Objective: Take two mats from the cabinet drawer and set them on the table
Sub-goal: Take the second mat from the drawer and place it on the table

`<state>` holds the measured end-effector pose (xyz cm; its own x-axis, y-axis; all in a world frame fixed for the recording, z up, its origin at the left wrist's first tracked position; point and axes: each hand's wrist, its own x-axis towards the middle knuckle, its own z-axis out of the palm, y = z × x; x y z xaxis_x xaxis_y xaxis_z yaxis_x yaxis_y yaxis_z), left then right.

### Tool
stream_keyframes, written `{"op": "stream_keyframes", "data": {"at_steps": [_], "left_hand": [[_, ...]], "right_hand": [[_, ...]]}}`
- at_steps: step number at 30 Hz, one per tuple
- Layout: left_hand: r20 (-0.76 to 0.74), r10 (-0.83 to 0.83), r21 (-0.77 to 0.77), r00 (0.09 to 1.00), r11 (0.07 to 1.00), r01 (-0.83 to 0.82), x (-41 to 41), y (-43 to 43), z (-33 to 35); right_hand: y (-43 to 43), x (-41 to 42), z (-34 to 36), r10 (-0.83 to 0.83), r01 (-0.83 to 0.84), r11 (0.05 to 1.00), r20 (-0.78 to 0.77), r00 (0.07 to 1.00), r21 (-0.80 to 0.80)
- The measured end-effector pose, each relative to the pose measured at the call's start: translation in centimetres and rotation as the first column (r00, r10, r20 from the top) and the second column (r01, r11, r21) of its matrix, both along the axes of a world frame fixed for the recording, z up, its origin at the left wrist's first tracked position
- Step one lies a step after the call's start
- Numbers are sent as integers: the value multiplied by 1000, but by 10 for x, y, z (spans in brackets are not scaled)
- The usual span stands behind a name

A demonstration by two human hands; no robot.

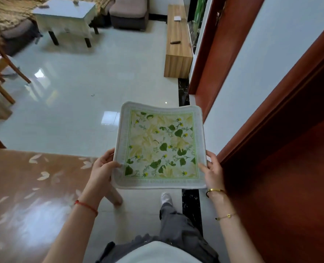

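Note:
I hold a square mat [160, 145] with a white border and a green leaf and yellow flower print, flat in the air above the floor. My left hand [102, 168] grips its left edge, thumb on top. My right hand [211, 169] grips its right edge the same way. Whether a second mat lies under it I cannot tell. The brown glossy table [28, 196] with a pale flower pattern lies at the lower left, just left of my left arm. The mat is not touching the table.
A dark red wooden door and frame [282, 149] stand close on the right. A wooden chair [0, 73] is at the left. Farther off stand a low table with a cloth [66, 16], a sofa seat [131, 12] and a wooden TV bench [176, 44]. Shiny tiled floor lies between.

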<state>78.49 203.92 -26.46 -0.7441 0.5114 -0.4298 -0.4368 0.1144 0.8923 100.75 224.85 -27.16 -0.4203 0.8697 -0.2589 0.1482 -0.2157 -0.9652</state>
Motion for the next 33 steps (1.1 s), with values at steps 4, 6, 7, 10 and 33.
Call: {"op": "stream_keyframes", "data": {"at_steps": [4, 6, 7, 10, 33], "left_hand": [[23, 90, 30, 996, 995, -91, -38, 59, 6], [28, 120, 47, 992, 992, -121, -55, 83, 9], [29, 142, 49, 989, 988, -143, -64, 95, 9], [38, 224, 44, 974, 973, -225, -89, 123, 11], [91, 710, 83, 699, 694, -715, -357, 128, 5]], "right_hand": [[78, -56, 8, 95, -95, 995, 17, 995, 18], [108, -81, 16, 145, -146, 989, 13, 989, 21], [123, -95, 19, 170, -170, 985, 12, 985, 24], [164, -137, 24, 248, -249, 968, 33, 968, 45], [219, -552, 18, 698, -698, 716, 20, 716, 19]]}}
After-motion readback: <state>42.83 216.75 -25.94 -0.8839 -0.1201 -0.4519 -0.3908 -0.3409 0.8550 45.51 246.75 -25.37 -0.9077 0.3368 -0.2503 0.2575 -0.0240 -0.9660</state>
